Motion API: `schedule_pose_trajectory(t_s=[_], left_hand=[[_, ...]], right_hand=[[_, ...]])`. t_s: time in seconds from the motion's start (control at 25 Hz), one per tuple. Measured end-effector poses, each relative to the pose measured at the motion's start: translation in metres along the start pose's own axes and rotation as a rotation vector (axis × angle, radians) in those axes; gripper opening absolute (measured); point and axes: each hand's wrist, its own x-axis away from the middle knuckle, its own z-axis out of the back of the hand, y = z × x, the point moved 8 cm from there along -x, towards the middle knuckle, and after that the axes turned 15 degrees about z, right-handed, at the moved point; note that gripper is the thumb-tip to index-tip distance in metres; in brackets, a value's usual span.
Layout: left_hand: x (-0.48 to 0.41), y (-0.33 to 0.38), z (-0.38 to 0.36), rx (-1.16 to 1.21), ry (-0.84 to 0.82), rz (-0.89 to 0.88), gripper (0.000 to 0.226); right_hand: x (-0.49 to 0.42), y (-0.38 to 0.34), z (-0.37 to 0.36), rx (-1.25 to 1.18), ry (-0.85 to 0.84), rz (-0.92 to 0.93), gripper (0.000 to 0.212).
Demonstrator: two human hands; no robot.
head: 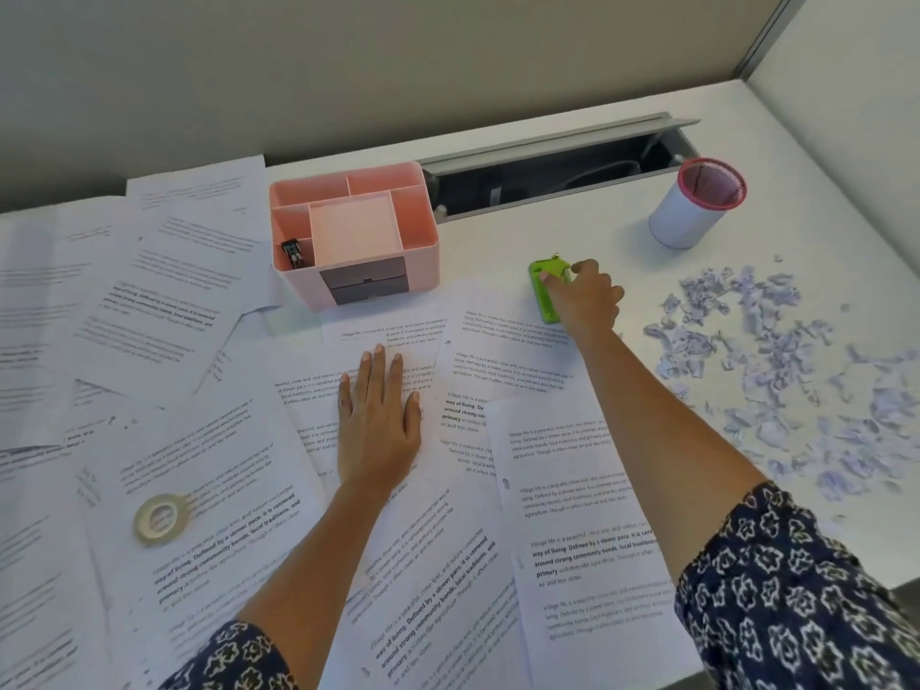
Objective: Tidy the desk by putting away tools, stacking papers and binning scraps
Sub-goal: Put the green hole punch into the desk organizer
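My right hand (587, 298) curls its thumb and fingers round a small green hole punch (543, 291) lying on the white desk (508, 241), just past the papers. My left hand (376, 423) rests flat, fingers straight, on the printed sheets (423, 540) spread over the desk's front and left. A pink desk organiser (354, 231) stands behind the papers, with a black stapler (292, 252) in its left compartment. A roll of clear tape (160, 516) lies on the sheets at the left. Torn paper scraps (776, 371) are strewn on the right. A white cup-shaped bin with a red rim (697, 204) stands at the back right.
An open cable trough (557, 174) with its grey lid raised runs along the back of the desk. Grey partition walls (348, 67) close off the back and the right side. The desk's front edge shows at the lower right.
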Motion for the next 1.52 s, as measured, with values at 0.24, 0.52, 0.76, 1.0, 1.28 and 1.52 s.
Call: schedule_pose_trajectory(t_s=[0.24,0.52,0.76,1.0,1.28,1.52], left_hand=[[0.000,0.001,0.002,-0.003,0.002,0.012,0.059],[-0.001,0.001,0.002,-0.014,0.012,0.024,0.059],[0.000,0.000,0.001,-0.008,0.002,0.017,0.060],[0.000,0.000,0.002,-0.004,-0.007,0.018,0.059],[0.001,0.000,0.005,0.003,-0.001,0.016,0.059],[0.000,0.000,0.005,0.020,0.000,0.017,0.058]], right_hand=[[-0.004,-0.009,-0.002,0.030,-0.006,0.053,0.043],[-0.013,-0.026,-0.004,-0.049,-0.041,0.026,0.047],[-0.021,-0.031,-0.008,0.132,-0.208,-0.038,0.067],[-0.020,-0.039,-0.014,-0.082,-0.219,0.016,0.086],[-0.015,-0.058,-0.006,-0.359,-0.118,0.026,0.076],[-0.015,-0.131,0.010,-0.709,-0.029,0.131,0.068]])
